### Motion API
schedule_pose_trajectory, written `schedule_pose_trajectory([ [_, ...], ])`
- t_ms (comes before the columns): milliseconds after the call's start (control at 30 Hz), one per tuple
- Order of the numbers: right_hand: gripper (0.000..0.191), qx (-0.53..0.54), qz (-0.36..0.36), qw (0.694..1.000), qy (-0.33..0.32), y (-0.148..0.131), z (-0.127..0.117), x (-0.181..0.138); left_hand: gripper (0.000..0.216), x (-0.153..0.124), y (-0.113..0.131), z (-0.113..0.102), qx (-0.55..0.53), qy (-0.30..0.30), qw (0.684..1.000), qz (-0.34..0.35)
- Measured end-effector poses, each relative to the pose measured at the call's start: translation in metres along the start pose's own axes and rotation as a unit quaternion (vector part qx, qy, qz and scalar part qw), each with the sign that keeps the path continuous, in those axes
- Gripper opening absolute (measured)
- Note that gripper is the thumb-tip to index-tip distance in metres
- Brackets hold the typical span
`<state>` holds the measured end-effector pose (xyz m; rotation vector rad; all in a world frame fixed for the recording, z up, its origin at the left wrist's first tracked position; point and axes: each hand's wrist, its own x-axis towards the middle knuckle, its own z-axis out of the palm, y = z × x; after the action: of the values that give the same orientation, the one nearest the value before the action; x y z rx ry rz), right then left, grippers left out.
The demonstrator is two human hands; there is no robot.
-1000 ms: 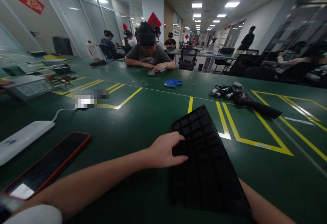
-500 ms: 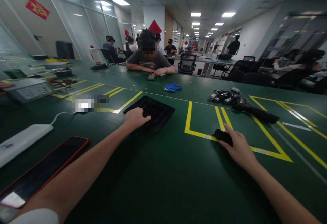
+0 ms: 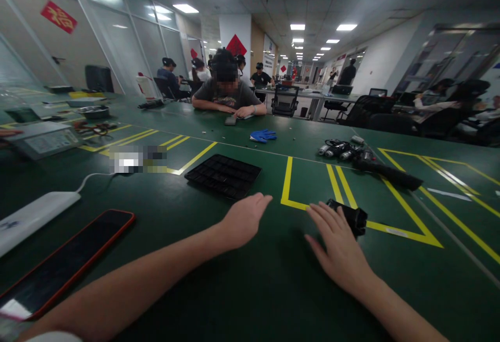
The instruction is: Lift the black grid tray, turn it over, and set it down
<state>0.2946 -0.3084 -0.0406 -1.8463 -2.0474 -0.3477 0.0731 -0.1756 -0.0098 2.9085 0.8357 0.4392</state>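
1. Left hand [image 3: 244, 221] is backing off the tray [image 3: 223, 174], now lying on the counter [image 3: 234, 300]; its fingers are staying close together, gripping nothing.
2. Right hand [image 3: 341, 252] is letting go of the black box [image 3: 360, 220], fingers spreading apart; can't tell if they're touching.
3. So both pieces are resting loose.
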Motion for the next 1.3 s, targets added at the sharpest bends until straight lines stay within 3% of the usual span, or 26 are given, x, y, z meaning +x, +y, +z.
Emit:
schedule_pose_trajectory([
  [100,0.05,0.043,-0.026,0.995,-0.082,-0.02,0.002,-0.004,0.044,-0.002,0.022,0.015,0.016,-0.046,0.997,0.058],
  [233,0.046,0.088,0.002,0.986,-0.142,-0.021,0.004,-0.004,0.051,0.003,0.011,0.029,0.007,-0.07,0.993,0.093],
  [367,0.043,0.095,0.001,0.985,-0.146,-0.017,0.003,-0.001,0.051,0.007,-0.002,0.032,-0.041,-0.096,0.991,0.078],
  [433,0.043,0.097,0.003,0.985,-0.142,-0.017,0.002,-0.001,0.044,0.007,0.001,0.028,-0.044,-0.074,0.994,0.07],
  [533,0.046,0.1,0.001,0.991,-0.091,-0.024,-0.003,-0.006,0.05,-0.005,0.02,0.017,-0.035,-0.032,0.996,0.077],
  [667,0.051,0.115,-0.102,0.988,-0.018,-0.06,-0.017,-0.02,0.059,-0.048,0.057,0.012,-0.088,-0.078,0.97,0.214],
  [733,0.055,0.142,-0.199,0.968,-0.064,-0.085,-0.022,-0.026,0.06,-0.072,0.072,0.016,-0.119,-0.106,0.947,0.279],
  [800,0.055,0.166,-0.255,0.944,-0.131,-0.105,-0.026,-0.028,0.063,-0.088,0.081,0.021,-0.128,-0.12,0.949,0.262],
  [900,0.051,0.18,-0.221,0.939,-0.192,-0.113,-0.029,-0.029,0.064,-0.09,0.085,0.02,-0.123,-0.121,0.948,0.267],
  [1000,0.052,0.159,-0.193,0.953,-0.173,-0.093,-0.025,-0.03,0.046,-0.074,0.081,0.014,-0.111,-0.114,0.935,0.318],
  [1067,0.049,0.111,-0.17,0.971,-0.125,-0.068,-0.019,-0.029,0.036,-0.061,0.07,0.009,-0.088,-0.088,0.952,0.279],
  [1167,0.043,0.002,-0.077,0.997,-0.001,-0.024,-0.01,-0.022,0.038,-0.04,0.044,0.01,-0.028,-0.01,0.99,0.139],
  [1233,0.046,-0.072,0.012,0.994,0.08,0.002,-0.005,-0.016,0.041,-0.028,0.025,0.015,0.006,0.015,0.999,0.047],
  [1300,0.047,-0.132,0.095,0.982,0.101,0.022,0.0,-0.01,0.044,-0.02,0.012,0.021,0.016,-0.005,1.0,-0.013],
])
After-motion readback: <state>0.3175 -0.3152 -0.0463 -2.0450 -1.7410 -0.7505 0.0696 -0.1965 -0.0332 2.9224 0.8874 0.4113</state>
